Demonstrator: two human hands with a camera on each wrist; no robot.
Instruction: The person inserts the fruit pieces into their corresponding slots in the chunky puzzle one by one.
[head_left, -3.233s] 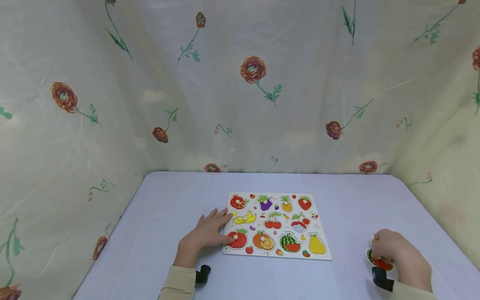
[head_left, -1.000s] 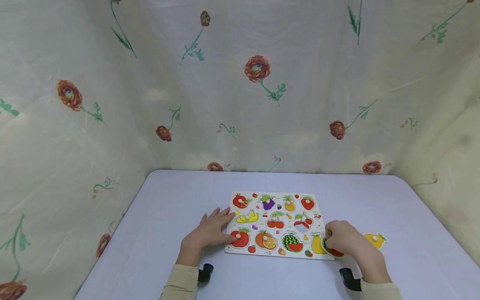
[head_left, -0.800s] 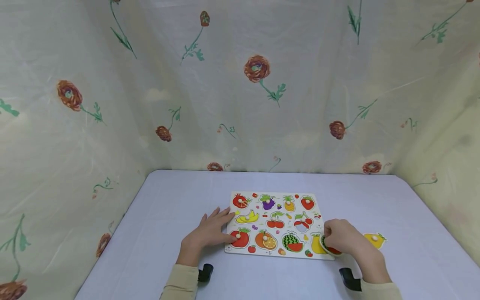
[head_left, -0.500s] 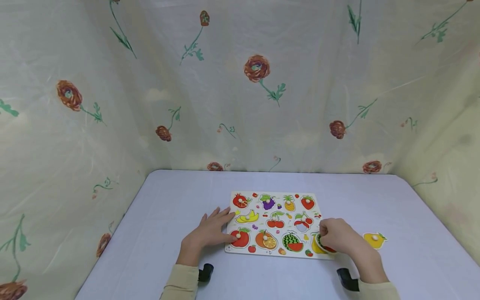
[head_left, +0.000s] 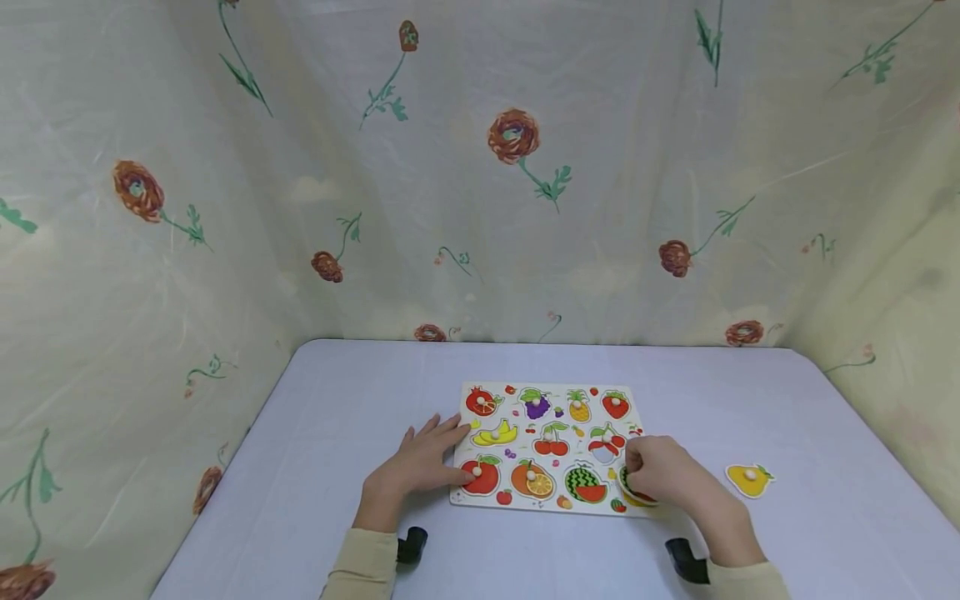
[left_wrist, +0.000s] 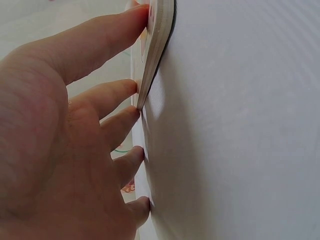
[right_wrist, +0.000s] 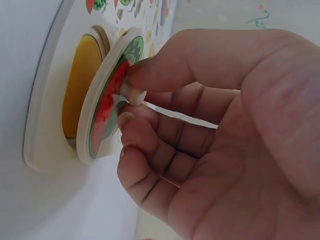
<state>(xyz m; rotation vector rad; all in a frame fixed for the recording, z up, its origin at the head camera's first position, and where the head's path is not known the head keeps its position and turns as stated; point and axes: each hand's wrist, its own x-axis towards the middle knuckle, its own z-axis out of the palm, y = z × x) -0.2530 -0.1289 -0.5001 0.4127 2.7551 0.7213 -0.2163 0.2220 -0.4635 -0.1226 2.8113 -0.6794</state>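
My right hand (head_left: 667, 471) pinches the white knob of a watermelon puzzle piece (right_wrist: 106, 115) between thumb and fingers. In the right wrist view that piece is tilted close over the yellow pear-shaped recess (right_wrist: 82, 82) at the right end of the fruit puzzle board (head_left: 555, 507); whether its lower edge touches the board, I cannot tell. My left hand (head_left: 416, 462) lies spread at the board's left edge, its thumb on the board by the red apple (head_left: 487, 477) and other fingertips against the edge or table. A yellow pear piece (head_left: 750, 481) with a knob lies right of my right hand.
The board lies flat on a table (head_left: 360, 375) with a pale cloth. A watermelon picture (head_left: 585, 483) and an orange picture (head_left: 531, 480) fill the front row beside the pear recess. Flowered curtains (head_left: 450, 192) stand behind and at both sides.
My right hand has picked up the watermelon piece from the table at the right and carried it left over the board's pear recess. The pear piece now shows uncovered. My left hand stays put.
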